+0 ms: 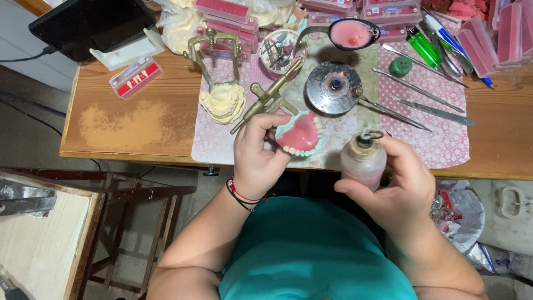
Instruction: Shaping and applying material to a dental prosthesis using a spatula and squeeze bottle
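My left hand (256,155) gripping a pink wax denture (300,135), my right hand (401,186) closed round a small bottle (363,159) — lit burner (333,86), metal tools (413,100), brass articulator (219,78) crowding the wooden table (133,119).

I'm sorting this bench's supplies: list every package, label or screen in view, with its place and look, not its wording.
Tablet screen: far left corner, propped on a white stand, dark and blank.
Small clear box: left of the mat, flat rectangle, red and white label.
Pink boxes: stacked along the back edge, flat rectangles.
More pink boxes: far right corner, some on edge.
Green lighter: back right, slim, translucent.
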